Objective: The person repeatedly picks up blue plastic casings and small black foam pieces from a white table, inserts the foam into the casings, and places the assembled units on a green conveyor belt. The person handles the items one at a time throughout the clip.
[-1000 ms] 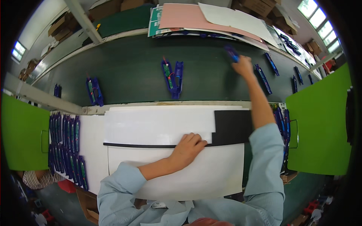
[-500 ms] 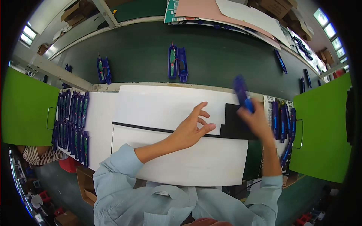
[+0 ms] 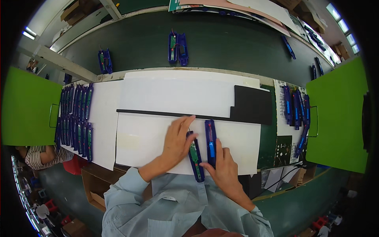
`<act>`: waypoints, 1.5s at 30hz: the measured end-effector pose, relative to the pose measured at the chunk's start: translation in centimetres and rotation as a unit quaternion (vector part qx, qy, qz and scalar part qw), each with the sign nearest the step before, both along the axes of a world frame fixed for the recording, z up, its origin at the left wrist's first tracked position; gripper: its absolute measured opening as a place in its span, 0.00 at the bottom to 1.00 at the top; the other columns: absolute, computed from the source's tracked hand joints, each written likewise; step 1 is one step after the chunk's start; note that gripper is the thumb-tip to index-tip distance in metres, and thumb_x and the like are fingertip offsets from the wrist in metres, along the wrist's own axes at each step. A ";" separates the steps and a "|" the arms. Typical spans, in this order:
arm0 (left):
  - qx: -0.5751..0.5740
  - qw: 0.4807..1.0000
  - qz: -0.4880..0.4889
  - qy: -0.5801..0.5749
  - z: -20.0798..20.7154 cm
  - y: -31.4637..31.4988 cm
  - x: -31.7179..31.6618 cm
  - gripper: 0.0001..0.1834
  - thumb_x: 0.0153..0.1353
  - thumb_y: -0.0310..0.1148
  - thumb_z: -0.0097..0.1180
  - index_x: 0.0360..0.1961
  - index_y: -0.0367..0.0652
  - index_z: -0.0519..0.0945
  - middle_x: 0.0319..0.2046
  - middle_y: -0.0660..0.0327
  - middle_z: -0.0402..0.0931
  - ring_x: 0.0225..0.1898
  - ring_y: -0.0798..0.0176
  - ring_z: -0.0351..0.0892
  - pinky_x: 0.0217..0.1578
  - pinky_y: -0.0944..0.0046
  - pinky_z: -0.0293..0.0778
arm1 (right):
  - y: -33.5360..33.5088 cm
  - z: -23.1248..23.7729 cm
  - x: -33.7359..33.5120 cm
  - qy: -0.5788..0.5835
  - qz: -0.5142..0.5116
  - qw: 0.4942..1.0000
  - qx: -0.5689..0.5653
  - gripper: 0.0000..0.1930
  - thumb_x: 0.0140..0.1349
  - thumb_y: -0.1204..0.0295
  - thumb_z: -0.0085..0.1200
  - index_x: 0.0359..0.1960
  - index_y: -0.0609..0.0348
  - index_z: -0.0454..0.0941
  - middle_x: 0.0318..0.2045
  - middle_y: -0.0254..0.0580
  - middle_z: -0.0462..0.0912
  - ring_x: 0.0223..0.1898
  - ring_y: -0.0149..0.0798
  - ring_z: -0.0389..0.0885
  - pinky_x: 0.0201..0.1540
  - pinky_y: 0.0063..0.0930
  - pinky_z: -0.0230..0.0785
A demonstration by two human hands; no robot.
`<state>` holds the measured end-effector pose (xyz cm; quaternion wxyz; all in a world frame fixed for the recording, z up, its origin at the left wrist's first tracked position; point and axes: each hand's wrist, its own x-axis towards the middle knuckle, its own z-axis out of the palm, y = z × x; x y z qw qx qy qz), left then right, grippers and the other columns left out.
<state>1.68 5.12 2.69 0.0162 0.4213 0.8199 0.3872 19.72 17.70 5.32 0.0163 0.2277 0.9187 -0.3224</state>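
Two long dark-blue plastic casing halves lie side by side in front of me, near the bench's front edge. One casing half with a green circuit board is tilted, its lower end reaching past the white sheet's edge. My left hand is at its upper end, fingers stretched out and slightly blurred, thumb touching it. To its right is a casing half with a bright blue battery. My right hand grips that half's lower part between thumb and index finger, the thumb tip close to the circuit-board half.
White sheets and a black strip with a wide block cover the bench. Circuit-board casings stand in rows at left; battery casings lie at right. Green panels flank both sides. Beyond, another open casing rests on a dark-green surface.
My right hand has brought the casing from the right side down to the middle front, where its two halves now lie apart. My left hand has moved down and left to the circuit-board half.
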 end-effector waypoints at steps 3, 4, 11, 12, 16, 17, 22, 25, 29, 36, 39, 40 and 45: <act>-0.100 0.980 0.049 0.166 -0.1 -0.9 -4.5 0.32 0.59 0.25 0.73 0.65 0.46 0.78 0.61 0.53 0.74 0.61 0.49 0.75 0.61 0.48 0.67 | 3.2 -1.4 0.6 0.092 -0.015 0.995 0.030 0.43 0.63 0.59 0.73 0.75 0.64 0.66 0.57 0.59 0.76 0.41 0.53 0.86 0.39 0.45 0.82; -0.134 0.975 0.047 0.172 -0.2 -2.0 -6.2 0.29 0.58 0.25 0.73 0.62 0.47 0.80 0.58 0.56 0.75 0.61 0.52 0.75 0.63 0.46 0.64 | 5.2 -1.1 0.1 0.107 -0.080 0.991 0.024 0.39 0.65 0.62 0.72 0.74 0.61 0.68 0.61 0.57 0.76 0.41 0.52 0.86 0.39 0.44 0.82; -0.115 0.964 -0.039 0.235 2.4 -4.9 -11.2 0.16 0.58 0.22 0.70 0.47 0.48 0.83 0.42 0.66 0.75 0.52 0.62 0.77 0.68 0.43 0.57 | 14.1 -4.6 -1.2 0.126 -0.105 0.970 0.180 0.27 0.66 0.75 0.67 0.67 0.54 0.76 0.67 0.46 0.74 0.45 0.51 0.88 0.45 0.42 0.83; -0.129 0.958 -0.032 0.255 4.1 -5.1 -10.7 0.16 0.58 0.22 0.70 0.46 0.48 0.83 0.42 0.66 0.75 0.51 0.62 0.78 0.68 0.43 0.56 | 13.9 -4.8 -1.1 0.132 -0.101 0.968 0.186 0.26 0.66 0.75 0.67 0.66 0.53 0.77 0.67 0.46 0.74 0.45 0.52 0.88 0.45 0.42 0.83; -0.180 0.948 -0.005 0.263 5.6 -7.2 -10.6 0.13 0.60 0.22 0.67 0.45 0.47 0.82 0.41 0.65 0.75 0.51 0.61 0.78 0.72 0.39 0.53 | 11.9 -4.5 -2.4 0.128 -0.080 0.971 0.183 0.24 0.65 0.74 0.67 0.64 0.53 0.79 0.67 0.46 0.74 0.46 0.54 0.89 0.45 0.43 0.83; -0.194 0.949 0.001 0.247 4.7 -8.5 -11.2 0.12 0.61 0.22 0.66 0.44 0.47 0.82 0.41 0.64 0.75 0.51 0.61 0.78 0.73 0.37 0.51 | 11.4 -4.4 -2.9 0.128 -0.064 0.973 0.179 0.24 0.65 0.74 0.67 0.64 0.53 0.79 0.67 0.46 0.74 0.46 0.54 0.89 0.45 0.43 0.83; -0.233 0.956 -0.005 0.178 1.4 -9.5 -11.7 0.15 0.64 0.22 0.65 0.51 0.47 0.84 0.48 0.61 0.80 0.57 0.56 0.79 0.72 0.35 0.57 | 12.0 -1.9 -5.4 0.169 -0.003 0.975 0.142 0.19 0.67 0.75 0.66 0.60 0.56 0.81 0.57 0.47 0.78 0.41 0.52 0.87 0.41 0.41 0.81; -0.081 0.990 -0.062 0.096 1.5 -2.7 -10.7 0.18 0.64 0.20 0.64 0.54 0.46 0.84 0.53 0.57 0.83 0.60 0.50 0.78 0.70 0.44 0.64 | 13.1 -0.7 -8.5 0.194 0.067 0.978 0.047 0.16 0.68 0.76 0.65 0.57 0.59 0.83 0.48 0.48 0.80 0.39 0.51 0.84 0.42 0.40 0.79; -0.009 0.987 -0.140 0.080 -3.0 6.8 -9.4 0.20 0.75 0.28 0.55 0.66 0.54 0.82 0.69 0.56 0.76 0.75 0.48 0.68 0.75 0.41 0.57 | 12.5 -1.3 -11.6 0.155 0.155 0.974 0.064 0.16 0.65 0.74 0.67 0.54 0.61 0.83 0.45 0.47 0.78 0.46 0.50 0.82 0.47 0.40 0.78; -0.069 0.980 -0.146 0.119 -5.7 8.6 -8.2 0.20 0.79 0.36 0.52 0.68 0.59 0.80 0.73 0.62 0.70 0.79 0.53 0.61 0.77 0.37 0.51 | 13.4 -2.6 -12.1 0.147 0.174 0.973 0.041 0.17 0.59 0.76 0.72 0.48 0.62 0.81 0.45 0.43 0.75 0.45 0.46 0.79 0.49 0.39 0.74; -0.083 0.974 -0.150 0.151 -6.1 8.7 -8.6 0.20 0.78 0.37 0.52 0.69 0.60 0.80 0.73 0.64 0.70 0.79 0.55 0.60 0.77 0.38 0.51 | 13.3 -2.5 -11.9 0.099 0.118 0.987 -0.046 0.17 0.58 0.76 0.72 0.47 0.62 0.81 0.43 0.40 0.75 0.41 0.41 0.76 0.48 0.34 0.73; -0.095 0.972 -0.155 0.152 -6.0 8.8 -8.5 0.21 0.79 0.38 0.52 0.70 0.62 0.79 0.74 0.66 0.69 0.79 0.56 0.59 0.78 0.39 0.50 | 13.4 -2.6 -11.7 0.098 0.109 0.988 -0.055 0.17 0.58 0.76 0.73 0.47 0.61 0.81 0.44 0.40 0.75 0.42 0.42 0.76 0.48 0.35 0.73; -0.131 0.965 -0.166 0.156 -5.8 9.0 -8.4 0.22 0.79 0.39 0.52 0.71 0.65 0.78 0.76 0.69 0.68 0.80 0.59 0.58 0.79 0.36 0.48 | 13.4 -2.9 -11.5 0.071 0.078 0.991 -0.084 0.15 0.58 0.76 0.73 0.45 0.60 0.82 0.43 0.39 0.77 0.41 0.40 0.76 0.48 0.34 0.74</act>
